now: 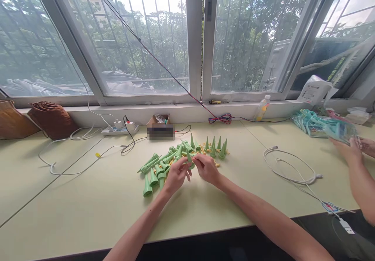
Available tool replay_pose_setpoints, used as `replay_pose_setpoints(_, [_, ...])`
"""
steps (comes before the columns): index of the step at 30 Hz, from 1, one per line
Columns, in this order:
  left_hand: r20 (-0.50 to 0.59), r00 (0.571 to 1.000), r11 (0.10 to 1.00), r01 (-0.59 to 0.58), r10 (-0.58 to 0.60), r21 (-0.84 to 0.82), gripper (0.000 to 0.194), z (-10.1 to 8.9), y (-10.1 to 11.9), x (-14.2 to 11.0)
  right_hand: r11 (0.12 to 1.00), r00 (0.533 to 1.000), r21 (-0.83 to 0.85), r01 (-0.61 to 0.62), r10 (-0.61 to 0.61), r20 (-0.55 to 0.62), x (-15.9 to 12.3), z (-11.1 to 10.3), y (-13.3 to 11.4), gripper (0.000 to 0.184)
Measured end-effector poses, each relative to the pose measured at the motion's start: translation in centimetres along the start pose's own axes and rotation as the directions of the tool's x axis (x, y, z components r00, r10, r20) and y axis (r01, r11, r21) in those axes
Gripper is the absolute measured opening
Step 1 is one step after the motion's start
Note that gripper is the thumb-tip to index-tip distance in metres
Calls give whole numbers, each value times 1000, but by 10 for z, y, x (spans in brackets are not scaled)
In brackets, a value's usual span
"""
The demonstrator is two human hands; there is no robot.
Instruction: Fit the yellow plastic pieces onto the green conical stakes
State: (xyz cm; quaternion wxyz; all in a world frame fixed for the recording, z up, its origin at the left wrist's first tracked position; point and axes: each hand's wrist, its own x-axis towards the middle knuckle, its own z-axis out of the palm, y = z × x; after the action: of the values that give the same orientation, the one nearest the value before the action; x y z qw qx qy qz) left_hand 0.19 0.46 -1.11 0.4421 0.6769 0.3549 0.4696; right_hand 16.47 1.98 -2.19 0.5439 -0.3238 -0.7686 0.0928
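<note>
A green plastic cone [189, 158] with a wide collar is held point up in my left hand [177, 175], whose fingers close round its lower part. Close beside the cone, my right hand [206, 168] is pinched, thumb and fingertips together; whatever sits between them is too small to make out. Several more green cones [148, 187] lie in a heap to the left of and behind my hands. Farther right, a group of green cones [222, 150] stands upright on the table. Small yellow pieces [217, 165] are scattered among them.
On the pale table [96, 214] sit a small cardboard box [161, 121], a power strip [120, 128] and a coiled white cable [290, 166]. A bottle [263, 108] stands by the sill. At right, another person's hands [353, 151] handle a clear bag near teal plastic items [310, 123].
</note>
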Motion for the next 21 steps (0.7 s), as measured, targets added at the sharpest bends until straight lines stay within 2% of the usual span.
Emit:
replay_pose_setpoints(8, [-14,999,998,-36,37,50,29,0,-1,0,995,993,0,-103,103,55,0,-1,-1,37])
replay_pose_setpoints(13, [-56,998,997,-35,39,67,27,0,-1,1,993,988,20,-114,111,103,6,-9,4,42])
replay_pose_setpoints(18, [-140,990,996,-17,28,82,25,-1,0,1,978,978,-94,-185,174,-116,13,-27,21,35])
replay_pose_setpoints(21, [-159,987,996,-15,30,92,25,-1,2,0,966,973,-134,-220,208,-98,15,-31,31,29])
